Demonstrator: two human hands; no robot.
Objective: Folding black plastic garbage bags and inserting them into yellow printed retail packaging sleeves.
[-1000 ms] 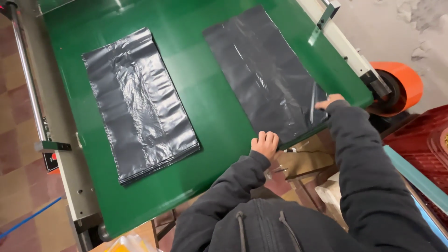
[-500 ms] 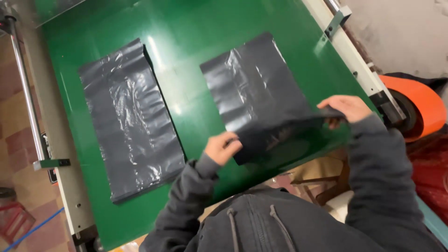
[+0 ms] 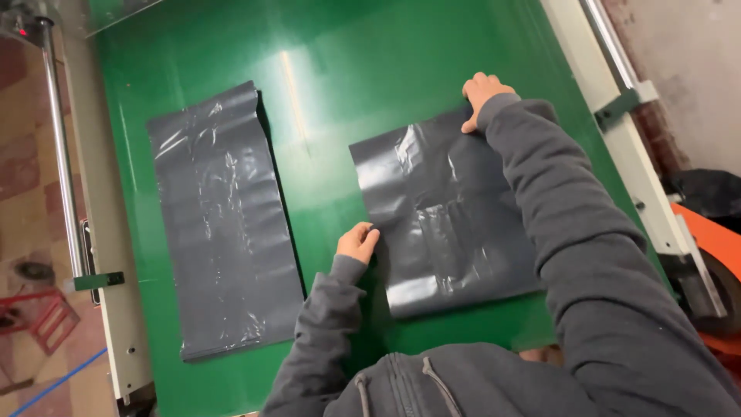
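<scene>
- Fingers [image 3: 369, 235] of the left hand [image 3: 356, 242], head view: curled loosely together, tips pressed flat on the left edge of the folded grey plastic bag [image 3: 444, 212]; nothing pinched
- Right hand [image 3: 480, 94]: at the bag's far right corner, about 1 o'clock from its middle; fingers bent and close together, bearing down on the corner; whether a layer is nipped under them cannot be told
- Folded bag: lies doubled on the green table [image 3: 347, 69], right of centre; long axis running roughly 12 to 6 o'clock; body of it at 3 o'clock from the left fingers, 7 o'clock from the right; both hands touching it
- Second grey bag [image 3: 224, 224]: unfolded, flat, at 9 o'clock, well apart from both hands; left hand nearer
- Metal rail [image 3: 62, 154]: along the table's left side
</scene>
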